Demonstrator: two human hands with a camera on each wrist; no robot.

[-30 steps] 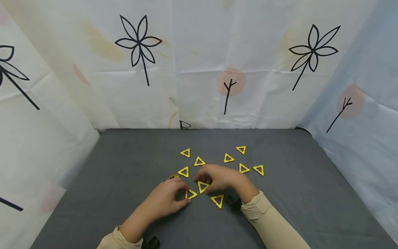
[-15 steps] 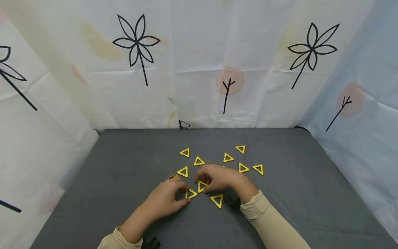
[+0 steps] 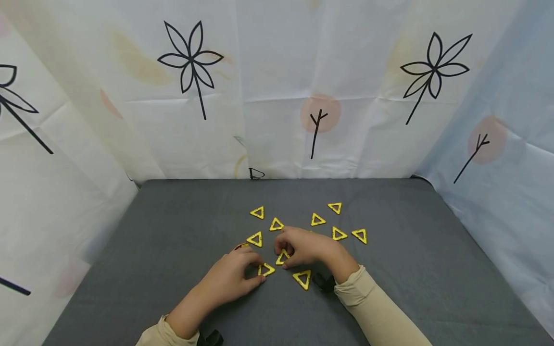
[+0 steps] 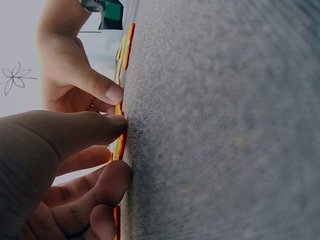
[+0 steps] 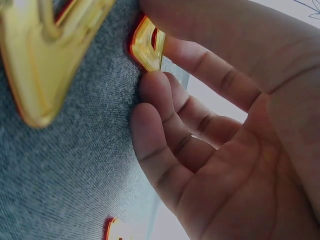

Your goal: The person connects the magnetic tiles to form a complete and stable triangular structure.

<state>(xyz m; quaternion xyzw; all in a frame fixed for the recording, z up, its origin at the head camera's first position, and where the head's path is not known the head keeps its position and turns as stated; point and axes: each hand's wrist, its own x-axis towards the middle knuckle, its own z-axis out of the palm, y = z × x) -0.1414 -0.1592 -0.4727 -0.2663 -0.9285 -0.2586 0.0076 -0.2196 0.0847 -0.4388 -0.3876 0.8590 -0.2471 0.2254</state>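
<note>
In the head view, my left hand (image 3: 231, 276) pinches a yellow triangular frame piece (image 3: 269, 273) flat on the table between thumb and fingers. Just right of it, my right hand (image 3: 307, 245) grips a second yellow triangle (image 3: 279, 258) by its edges, one corner pointing away from me. The two pieces lie close together; whether they touch I cannot tell. In the right wrist view this second triangle (image 5: 145, 47) shows red along its edge, between thumb and fingers. Another triangle (image 3: 302, 279) lies below my right hand. One more triangle (image 3: 245, 245) is partly hidden behind my left fingers.
Several more yellow triangles lie farther back on the grey tabletop (image 3: 195, 216), among them one at the back left (image 3: 257, 212) and one at the right (image 3: 360, 236). A white patterned cloth (image 3: 277, 57) hangs behind and at both sides.
My right hand has turned its triangle, so that a corner now points away from me, and has shifted slightly right. My left hand and its triangle have stayed in place.
</note>
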